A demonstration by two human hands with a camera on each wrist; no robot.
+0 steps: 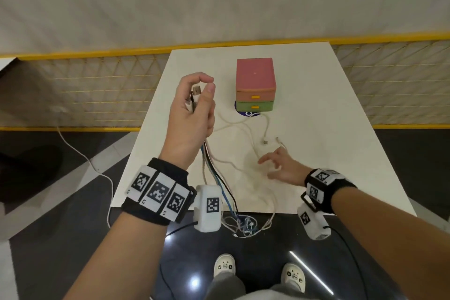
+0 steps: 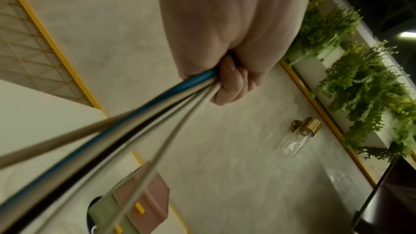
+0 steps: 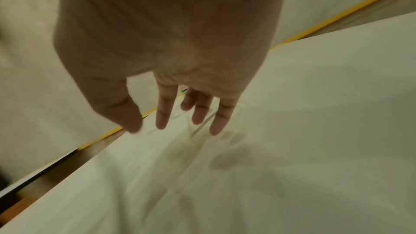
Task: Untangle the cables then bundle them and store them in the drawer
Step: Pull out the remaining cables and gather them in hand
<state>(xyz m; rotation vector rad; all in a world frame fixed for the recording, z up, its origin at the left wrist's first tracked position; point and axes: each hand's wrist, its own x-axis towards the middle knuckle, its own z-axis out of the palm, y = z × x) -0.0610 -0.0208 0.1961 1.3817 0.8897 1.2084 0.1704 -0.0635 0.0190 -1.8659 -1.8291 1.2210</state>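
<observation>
My left hand (image 1: 194, 105) is raised above the table's left part and grips a bunch of cables (image 1: 214, 170), white, blue and black; their plug ends (image 1: 196, 91) stick up out of the fist. In the left wrist view the cables (image 2: 126, 122) run out of my left hand (image 2: 227, 79). They hang past the near table edge into a tangle (image 1: 243, 224). More white cables (image 1: 246, 129) lie loose on the table. My right hand (image 1: 277, 163) hovers over them with fingers spread, holding nothing; my right hand (image 3: 180, 106) looks blurred in its wrist view. A small drawer unit (image 1: 255, 80), pink over green, stands closed behind.
The white table (image 1: 328, 117) ends close to my body. A yellow-framed mesh fence (image 1: 97, 85) runs behind it. One white cord (image 1: 97, 170) trails on the dark floor at the left. My shoes (image 1: 224, 265) show below.
</observation>
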